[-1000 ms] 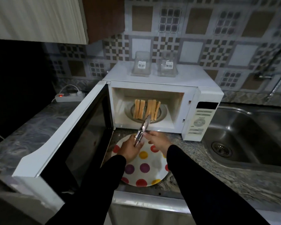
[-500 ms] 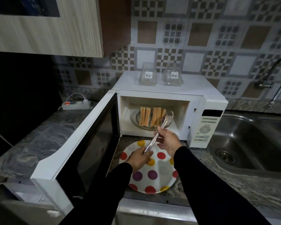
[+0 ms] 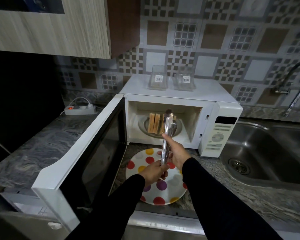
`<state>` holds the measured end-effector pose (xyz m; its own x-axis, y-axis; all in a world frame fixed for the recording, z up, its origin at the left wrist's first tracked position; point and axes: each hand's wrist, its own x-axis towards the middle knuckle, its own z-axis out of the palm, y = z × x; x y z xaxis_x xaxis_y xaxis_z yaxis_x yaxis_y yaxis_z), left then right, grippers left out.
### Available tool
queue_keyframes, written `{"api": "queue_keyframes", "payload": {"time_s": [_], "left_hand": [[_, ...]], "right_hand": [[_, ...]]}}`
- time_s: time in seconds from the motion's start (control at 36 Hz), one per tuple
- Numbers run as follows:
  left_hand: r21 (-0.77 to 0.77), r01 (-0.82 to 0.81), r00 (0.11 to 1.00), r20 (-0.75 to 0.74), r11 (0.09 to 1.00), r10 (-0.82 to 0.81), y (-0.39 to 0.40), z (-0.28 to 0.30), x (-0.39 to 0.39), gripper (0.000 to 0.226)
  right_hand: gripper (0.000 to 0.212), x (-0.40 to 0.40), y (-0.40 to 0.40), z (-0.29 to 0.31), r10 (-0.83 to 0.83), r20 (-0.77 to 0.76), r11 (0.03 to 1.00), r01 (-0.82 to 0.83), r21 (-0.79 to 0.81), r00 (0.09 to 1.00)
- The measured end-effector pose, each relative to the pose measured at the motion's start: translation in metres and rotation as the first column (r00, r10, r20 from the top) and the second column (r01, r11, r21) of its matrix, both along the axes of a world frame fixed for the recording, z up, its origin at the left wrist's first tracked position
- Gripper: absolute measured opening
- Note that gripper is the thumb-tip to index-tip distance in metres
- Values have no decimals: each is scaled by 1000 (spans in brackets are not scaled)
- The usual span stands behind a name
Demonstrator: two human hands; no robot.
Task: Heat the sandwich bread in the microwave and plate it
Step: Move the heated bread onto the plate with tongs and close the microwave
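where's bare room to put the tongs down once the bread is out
Bare counter runs between the dotted plate and the sink, and a wide stretch lies left of the open microwave door near the power strip. The plate itself is bare, but it is meant for the bread. The microwave top holds two clear containers.

No readable word or number anywhere. Only white barcode stickers on two clear containers point(image 3: 158, 78) point(image 3: 185, 80) at the back edge of the microwave top point(image 3: 206, 91), print too small to read. Faint button markings on the microwave control panel point(image 3: 218, 135), also too blurred.
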<state>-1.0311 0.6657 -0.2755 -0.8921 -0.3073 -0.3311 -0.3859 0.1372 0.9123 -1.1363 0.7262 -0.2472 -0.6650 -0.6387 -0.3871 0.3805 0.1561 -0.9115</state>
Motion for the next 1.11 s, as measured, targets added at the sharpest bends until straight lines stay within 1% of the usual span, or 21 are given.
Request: {"api": "queue_keyframes", "payload": {"time_s": [0.11,0.17,0.19,0.22,0.25,0.28,0.31,0.33,0.36,0.39,0.44,0.47,0.5,0.53,0.58,0.67,0.81,0.89,1.0,1.11], "left_hand": [[15,10,1000,16,1000,-11,2,2,0,25],[-20,-20,1000,-1,1000,20,-2,1,1,35],[-39,-70,997,-24,997,69,-4,-1,2,38],[-116,-139,990,-40,983,135,-9,-5,3,39],[-254,-211,978,-45,944,206,-16,-11,3,39],[-407,-260,962,-24,876,274,-23,-19,3,42],[-520,-282,941,16,807,339,-30,-26,4,44],[-580,-283,916,73,764,394,-36,-33,5,48],[-614,-268,892,133,742,432,-42,-40,7,53],[-637,-248,870,184,729,457,-47,-47,8,58],[-659,-216,844,245,721,477,-55,-58,11,63],[-656,-208,840,260,725,476,-57,-62,12,64],[-651,-201,836,275,732,474,-60,-66,13,65],[-643,-199,832,287,739,475,-61,-70,11,66],[-643,-192,820,310,742,481,-59,-72,9,68],[-673,-160,807,332,722,488,-54,-74,4,72],[-692,-102,808,361,715,465,-48,-75,3,72],[-717,-66,807,371,694,460,-47,-78,5,75],[-691,-41,812,398,722,426,-51,-82,6,78],[-668,-25,811,422,743,406,-56,-81,5,81]], "right_hand": [[34,1,-1,-5,-82,-54,995,85,50,995],[39,-1,-2,-7,-131,-143,983,147,111,981],[43,-4,-1,-7,-148,-208,972,181,149,967],[48,-8,-2,-9,-154,-275,957,212,197,949],[54,-12,-2,-10,-141,-333,940,232,249,932],[63,-14,-3,-8,-124,-375,922,246,298,919],[75,-20,-4,-10,-116,-400,909,260,327,909],[86,-28,-6,-14,-114,-417,897,274,347,902],[92,-40,-9,-23,-101,-435,884,281,373,895],[93,-49,-13,-28,-84,-446,872,283,400,891],[82,-51,-18,-23,-42,-462,855,271,442,886],[75,-51,-20,-19,-29,-469,850,269,454,883],[71,-51,-23,-17,-30,-475,845,276,458,879],[69,-53,-26,-15,-28,-480,840,281,464,877],[58,-54,-33,-10,-15,-489,834,281,475,872],[44,-58,-41,-4,30,-488,830,251,498,872],[45,-72,-55,-6,30,-489,837,245,489,872],[34,-78,-62,-8,26,-467,854,224,470,884],[28,-84,-70,-14,16,-406,878,182,442,914],[29,-89,-71,-11,52,-388,876,144,460,920]]}}
